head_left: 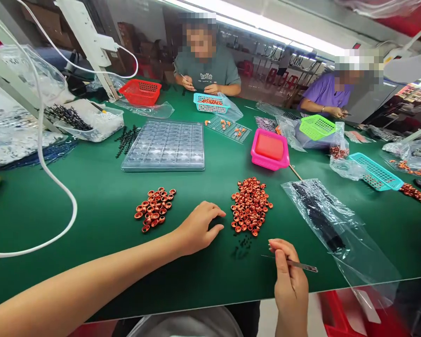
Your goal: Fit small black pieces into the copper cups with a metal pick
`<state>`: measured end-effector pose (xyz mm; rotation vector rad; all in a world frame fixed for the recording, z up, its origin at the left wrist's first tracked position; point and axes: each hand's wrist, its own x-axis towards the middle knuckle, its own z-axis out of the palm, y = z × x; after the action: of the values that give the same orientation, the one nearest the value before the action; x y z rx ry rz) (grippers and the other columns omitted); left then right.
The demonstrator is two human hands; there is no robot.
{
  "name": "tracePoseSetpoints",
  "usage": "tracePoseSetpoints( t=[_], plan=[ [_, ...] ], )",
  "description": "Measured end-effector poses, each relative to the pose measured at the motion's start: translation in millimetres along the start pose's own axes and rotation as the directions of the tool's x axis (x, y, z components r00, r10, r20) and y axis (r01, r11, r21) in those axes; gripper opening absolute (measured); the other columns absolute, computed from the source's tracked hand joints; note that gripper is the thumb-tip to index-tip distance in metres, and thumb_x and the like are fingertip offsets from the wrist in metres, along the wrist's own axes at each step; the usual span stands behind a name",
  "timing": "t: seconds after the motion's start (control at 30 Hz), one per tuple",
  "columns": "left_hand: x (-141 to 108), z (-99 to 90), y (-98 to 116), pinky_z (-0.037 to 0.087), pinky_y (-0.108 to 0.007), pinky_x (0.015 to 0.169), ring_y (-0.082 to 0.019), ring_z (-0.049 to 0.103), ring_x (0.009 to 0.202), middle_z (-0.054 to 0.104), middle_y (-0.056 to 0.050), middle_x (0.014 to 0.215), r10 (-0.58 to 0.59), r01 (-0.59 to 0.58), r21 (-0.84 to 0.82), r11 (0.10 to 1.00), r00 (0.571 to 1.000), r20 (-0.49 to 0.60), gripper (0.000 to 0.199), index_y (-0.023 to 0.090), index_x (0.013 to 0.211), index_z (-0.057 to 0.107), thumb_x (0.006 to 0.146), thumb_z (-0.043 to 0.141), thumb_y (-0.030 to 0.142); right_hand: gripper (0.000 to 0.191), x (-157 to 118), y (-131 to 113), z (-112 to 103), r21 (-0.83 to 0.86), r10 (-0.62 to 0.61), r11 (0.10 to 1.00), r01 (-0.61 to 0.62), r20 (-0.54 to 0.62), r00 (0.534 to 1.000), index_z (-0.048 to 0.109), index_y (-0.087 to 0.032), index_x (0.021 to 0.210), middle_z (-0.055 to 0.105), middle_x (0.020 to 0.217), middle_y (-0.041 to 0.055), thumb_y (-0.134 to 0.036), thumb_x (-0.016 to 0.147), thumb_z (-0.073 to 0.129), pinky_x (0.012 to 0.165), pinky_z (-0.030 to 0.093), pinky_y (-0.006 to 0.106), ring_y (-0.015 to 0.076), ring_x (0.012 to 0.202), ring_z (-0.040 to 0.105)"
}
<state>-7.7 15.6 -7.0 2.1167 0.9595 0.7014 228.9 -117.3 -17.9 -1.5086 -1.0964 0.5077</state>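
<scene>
My left hand (201, 227) hovers or rests low over the green table, thumb and fingers apart, with nothing between them. Just right of its fingertips lies a large heap of copper-coloured round cups (251, 206). A smaller group of the same cups (154, 209) lies left of that hand. Metal tweezers (303, 266) are pinched in my right hand (288, 271), their thin tips pointing left. Near those tips, tiny black pieces (243, 245) are scattered below the large heap.
Behind the heaps sits a clear compartment tray (164, 146). A pink basin (270, 149) stands to its right, and a plastic bag of black strips (317, 217) lies at right. A white cable (58, 180) loops along the left. Two people work across the green table (101, 196).
</scene>
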Motion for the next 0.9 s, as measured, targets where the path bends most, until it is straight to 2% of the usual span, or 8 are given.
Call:
tracePoseSetpoints(
  t=[0.1, 0.2, 0.27, 0.33, 0.47, 0.67, 0.77, 0.9],
  plan=[
    [0, -5.3, 3, 0.045, -0.048, 0.097, -0.028, 0.055, 0.107, 0.065, -0.010, 0.110, -0.012, 0.007, 0.058, 0.998, 0.997, 0.081, 0.027, 0.017, 0.110, 0.065, 0.083, 0.066, 0.019, 0.028, 8, -6, -18, -0.216, 0.003, 0.976, 0.031, 0.156, 0.988, 0.070, -0.020, 0.097, 0.065, 0.099, 0.0069, -0.046, 0.090, 0.062, 0.069, 0.053, 0.027, 0.0174, 0.086, 0.064],
    [11, -5.8, 6, 0.044, -0.046, 0.095, -0.028, 0.055, 0.104, 0.066, -0.009, 0.106, -0.023, 0.010, 0.095, 0.995, 0.990, 0.139, 0.027, 0.017, 0.109, 0.065, 0.083, 0.070, 0.020, 0.026, 13, -11, -24, -0.187, 0.020, 0.982, 0.025, 0.234, 0.972, 0.070, -0.021, 0.098, 0.064, 0.085, 0.0041, -0.044, 0.093, 0.058, 0.058, 0.053, 0.025, 0.0140, 0.068, 0.062],
    [20, -4.0, 7, 0.044, -0.045, 0.093, -0.027, 0.055, 0.101, 0.067, -0.008, 0.103, -0.025, 0.007, 0.109, 0.994, 0.987, 0.161, 0.025, 0.017, 0.105, 0.065, 0.082, 0.073, 0.021, 0.024, 13, -12, -17, -0.109, -0.005, 0.994, 0.030, 0.220, 0.976, 0.069, -0.021, 0.099, 0.064, 0.085, 0.0042, -0.040, 0.095, 0.056, 0.059, 0.056, 0.027, 0.0145, 0.067, 0.063],
    [25, -1.1, 8, 0.042, -0.043, 0.092, -0.026, 0.055, 0.099, 0.067, -0.007, 0.101, -0.026, 0.006, 0.111, 0.994, 0.985, 0.172, 0.023, 0.017, 0.101, 0.065, 0.081, 0.075, 0.023, 0.021, 11, -12, -5, -0.037, -0.034, 0.999, 0.040, 0.148, 0.988, 0.068, -0.021, 0.100, 0.065, 0.092, 0.0060, -0.037, 0.095, 0.055, 0.065, 0.059, 0.032, 0.0169, 0.074, 0.066],
    [28, 4.4, 8, 0.039, -0.040, 0.090, -0.024, 0.055, 0.098, 0.068, -0.005, 0.099, -0.003, -0.014, 0.099, 0.995, 0.985, 0.170, 0.022, 0.018, 0.097, 0.065, 0.081, 0.077, 0.026, 0.014, 4, -8, 14, 0.008, -0.028, 1.000, 0.028, 0.090, 0.995, 0.067, -0.022, 0.101, 0.066, 0.096, 0.0063, -0.029, 0.094, 0.057, 0.070, 0.061, 0.034, 0.0192, 0.084, 0.068],
    [29, 9.6, 7, 0.037, -0.038, 0.086, -0.023, 0.055, 0.094, 0.067, -0.004, 0.094, 0.082, -0.095, 0.080, 0.992, 0.984, 0.156, 0.017, 0.017, 0.096, 0.067, 0.085, 0.075, 0.025, 0.012, -3, -3, 10, 0.021, -0.011, 1.000, 0.009, 0.072, 0.997, 0.066, -0.022, 0.102, 0.062, 0.103, 0.0059, -0.022, 0.092, 0.060, 0.073, 0.061, 0.033, 0.0173, 0.084, 0.069],
    [30, 10.3, 6, 0.036, -0.038, 0.084, -0.022, 0.055, 0.093, 0.067, -0.005, 0.093, 0.091, -0.104, 0.077, 0.992, 0.984, 0.153, 0.014, 0.017, 0.097, 0.068, 0.086, 0.073, 0.025, 0.016, -4, -5, 9, -0.006, 0.035, 0.999, -0.034, 0.097, 0.995, 0.066, -0.022, 0.106, 0.061, 0.111, 0.0072, -0.022, 0.091, 0.061, 0.078, 0.062, 0.033, 0.0178, 0.087, 0.070],
    [28, 9.9, 6, 0.036, -0.038, 0.084, -0.022, 0.055, 0.092, 0.066, -0.005, 0.093, 0.095, -0.107, 0.082, 0.991, 0.986, 0.140, 0.015, 0.018, 0.100, 0.070, 0.086, 0.072, 0.024, 0.017, -4, -14, 13, -0.059, 0.071, 0.996, -0.066, 0.103, 0.992, 0.066, -0.021, 0.106, 0.065, 0.108, 0.0080, -0.027, 0.091, 0.062, 0.078, 0.061, 0.030, 0.0181, 0.089, 0.071]
  ],
)
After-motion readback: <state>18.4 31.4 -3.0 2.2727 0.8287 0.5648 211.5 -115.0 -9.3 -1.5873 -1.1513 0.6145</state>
